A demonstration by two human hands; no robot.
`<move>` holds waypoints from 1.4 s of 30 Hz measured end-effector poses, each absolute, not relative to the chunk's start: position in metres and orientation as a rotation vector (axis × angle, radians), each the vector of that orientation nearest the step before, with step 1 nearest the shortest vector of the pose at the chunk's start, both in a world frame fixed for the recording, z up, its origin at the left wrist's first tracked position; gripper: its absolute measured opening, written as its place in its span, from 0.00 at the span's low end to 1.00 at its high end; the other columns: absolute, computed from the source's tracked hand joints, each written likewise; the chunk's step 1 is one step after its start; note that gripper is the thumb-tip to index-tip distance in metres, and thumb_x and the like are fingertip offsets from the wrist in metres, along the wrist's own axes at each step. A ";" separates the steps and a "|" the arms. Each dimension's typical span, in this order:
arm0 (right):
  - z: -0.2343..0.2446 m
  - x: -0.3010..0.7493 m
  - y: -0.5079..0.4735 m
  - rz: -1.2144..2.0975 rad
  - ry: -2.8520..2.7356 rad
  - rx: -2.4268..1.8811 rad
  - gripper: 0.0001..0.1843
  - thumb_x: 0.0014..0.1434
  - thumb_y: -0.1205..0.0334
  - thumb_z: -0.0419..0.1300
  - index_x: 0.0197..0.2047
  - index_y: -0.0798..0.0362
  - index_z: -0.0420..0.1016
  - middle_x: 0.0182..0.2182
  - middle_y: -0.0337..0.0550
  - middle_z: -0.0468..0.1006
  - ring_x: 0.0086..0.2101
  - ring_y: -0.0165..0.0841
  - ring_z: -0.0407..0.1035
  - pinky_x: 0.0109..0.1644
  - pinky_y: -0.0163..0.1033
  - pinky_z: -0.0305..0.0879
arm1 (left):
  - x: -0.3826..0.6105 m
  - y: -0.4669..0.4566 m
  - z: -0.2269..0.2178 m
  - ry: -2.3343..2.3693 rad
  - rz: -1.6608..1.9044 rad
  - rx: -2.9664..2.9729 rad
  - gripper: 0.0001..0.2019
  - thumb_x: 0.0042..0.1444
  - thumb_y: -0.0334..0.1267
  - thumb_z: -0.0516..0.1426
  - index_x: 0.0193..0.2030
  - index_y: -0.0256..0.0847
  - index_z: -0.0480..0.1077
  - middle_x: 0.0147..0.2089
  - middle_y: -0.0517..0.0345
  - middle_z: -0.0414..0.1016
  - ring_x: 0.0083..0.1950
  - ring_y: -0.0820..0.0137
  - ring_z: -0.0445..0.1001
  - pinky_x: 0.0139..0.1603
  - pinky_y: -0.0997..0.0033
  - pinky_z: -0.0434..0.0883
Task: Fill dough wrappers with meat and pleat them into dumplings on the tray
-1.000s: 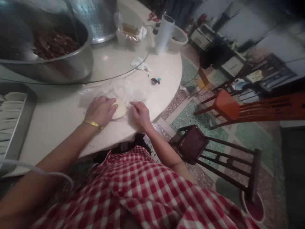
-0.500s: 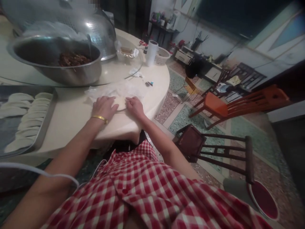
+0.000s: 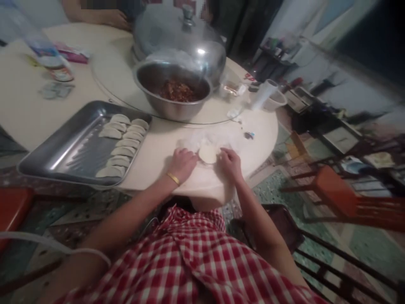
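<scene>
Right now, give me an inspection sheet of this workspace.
Surface: round cream table with a glass turntable on it.
Job's things: dough round flat on the table; steel bowl of brown filling; tray with folded dumplings.
Clutter: packets, white cup, small wrapper, domed lid.
Hands: left hand and right hand flank the dough, fingers at its edges; grip unclear.
Cables: white cable at lower left.
Surroundings: orange chair, dark chair, another person's hand.

L hand (image 3: 182, 164), R hand (image 3: 230, 164) on dough (image 3: 208, 153)
</scene>
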State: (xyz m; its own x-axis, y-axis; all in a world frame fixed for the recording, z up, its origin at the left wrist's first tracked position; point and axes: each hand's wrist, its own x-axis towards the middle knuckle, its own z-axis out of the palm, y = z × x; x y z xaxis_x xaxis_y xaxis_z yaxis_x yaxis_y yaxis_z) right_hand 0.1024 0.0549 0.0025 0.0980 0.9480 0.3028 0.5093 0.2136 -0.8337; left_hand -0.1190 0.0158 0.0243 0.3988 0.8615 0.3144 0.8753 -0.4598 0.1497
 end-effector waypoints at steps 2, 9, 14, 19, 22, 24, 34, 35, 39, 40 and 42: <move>0.005 0.100 0.055 0.600 -1.554 -1.432 0.22 0.61 0.50 0.57 0.45 0.56 0.84 0.41 0.54 0.83 0.39 0.39 0.75 0.48 0.47 0.72 | -0.116 0.008 0.026 -1.580 -0.543 -2.632 0.11 0.65 0.31 0.55 0.33 0.40 0.76 0.35 0.45 0.79 0.45 0.56 0.74 0.47 0.53 0.62; 0.010 0.085 0.048 0.542 -1.609 -1.492 0.18 0.62 0.52 0.58 0.44 0.52 0.85 0.42 0.53 0.80 0.42 0.42 0.75 0.50 0.51 0.73 | -0.109 -0.018 0.039 -1.414 -0.604 -2.853 0.09 0.67 0.36 0.56 0.35 0.42 0.76 0.34 0.47 0.79 0.42 0.55 0.74 0.43 0.53 0.61; 0.010 0.084 0.054 0.510 -1.693 -1.468 0.16 0.64 0.55 0.57 0.46 0.48 0.85 0.42 0.48 0.79 0.42 0.39 0.74 0.51 0.48 0.73 | -0.119 0.012 0.050 -1.503 -0.680 -2.806 0.18 0.72 0.42 0.46 0.44 0.43 0.76 0.44 0.45 0.81 0.41 0.53 0.76 0.41 0.52 0.61; 0.012 0.085 0.051 0.355 -1.813 -1.476 0.16 0.68 0.56 0.55 0.48 0.51 0.84 0.41 0.50 0.79 0.43 0.40 0.73 0.49 0.48 0.72 | -0.111 0.040 0.058 -1.724 -0.318 -2.657 0.18 0.70 0.41 0.46 0.54 0.39 0.74 0.47 0.42 0.80 0.47 0.47 0.76 0.41 0.53 0.63; 0.012 0.087 0.047 0.307 -1.883 -1.466 0.16 0.68 0.58 0.56 0.48 0.54 0.83 0.41 0.51 0.79 0.42 0.38 0.72 0.48 0.46 0.73 | -0.106 0.043 0.064 -1.742 -0.099 -2.691 0.20 0.70 0.42 0.46 0.59 0.37 0.72 0.50 0.41 0.80 0.50 0.46 0.75 0.42 0.53 0.64; 0.009 0.088 0.046 0.276 -1.916 -1.450 0.16 0.69 0.58 0.56 0.48 0.55 0.83 0.40 0.51 0.80 0.42 0.37 0.72 0.47 0.45 0.73 | -0.104 0.044 0.064 -1.748 -0.033 -2.691 0.21 0.70 0.44 0.47 0.60 0.36 0.71 0.51 0.40 0.79 0.51 0.45 0.74 0.42 0.53 0.64; -0.001 0.088 0.046 0.156 -1.934 -1.315 0.16 0.71 0.61 0.53 0.48 0.56 0.83 0.39 0.49 0.79 0.40 0.36 0.71 0.43 0.43 0.72 | -0.100 0.047 0.048 -1.721 -0.172 -2.731 0.23 0.70 0.47 0.48 0.61 0.36 0.74 0.58 0.36 0.76 0.52 0.42 0.73 0.45 0.48 0.66; -0.001 0.088 0.046 0.146 -1.942 -1.317 0.16 0.71 0.62 0.53 0.48 0.55 0.82 0.40 0.49 0.79 0.40 0.36 0.70 0.44 0.43 0.72 | -0.100 0.047 0.048 -1.723 -0.193 -2.726 0.24 0.69 0.47 0.48 0.61 0.36 0.73 0.58 0.36 0.76 0.52 0.42 0.73 0.45 0.48 0.66; -0.003 0.089 0.046 0.071 -1.982 -1.300 0.16 0.71 0.64 0.53 0.49 0.55 0.82 0.40 0.50 0.80 0.40 0.36 0.70 0.44 0.44 0.72 | -0.098 0.049 0.050 -1.724 -0.235 -2.712 0.24 0.69 0.45 0.47 0.63 0.37 0.72 0.58 0.36 0.76 0.52 0.42 0.73 0.45 0.47 0.67; -0.004 0.090 0.046 0.053 -1.991 -1.292 0.16 0.71 0.64 0.53 0.49 0.55 0.82 0.41 0.51 0.80 0.39 0.36 0.70 0.44 0.44 0.72 | -0.097 0.050 0.051 -1.721 -0.229 -2.707 0.23 0.69 0.44 0.47 0.64 0.37 0.72 0.58 0.36 0.76 0.52 0.42 0.73 0.45 0.47 0.67; -0.007 0.090 0.046 0.038 -2.011 -1.291 0.15 0.70 0.64 0.53 0.49 0.54 0.82 0.42 0.51 0.79 0.39 0.36 0.70 0.45 0.45 0.72 | -0.095 0.053 0.053 -1.707 -0.212 -2.696 0.23 0.69 0.42 0.46 0.64 0.39 0.73 0.58 0.36 0.76 0.52 0.42 0.73 0.44 0.47 0.67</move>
State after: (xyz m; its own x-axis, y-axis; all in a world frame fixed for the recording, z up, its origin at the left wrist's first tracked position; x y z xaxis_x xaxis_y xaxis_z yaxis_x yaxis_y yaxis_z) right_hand 0.0903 0.0465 -0.0066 -0.2258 0.7975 0.5595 0.7758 0.4946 -0.3919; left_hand -0.0952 0.0533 0.0533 0.4219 0.9030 0.0815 0.8955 -0.4290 0.1186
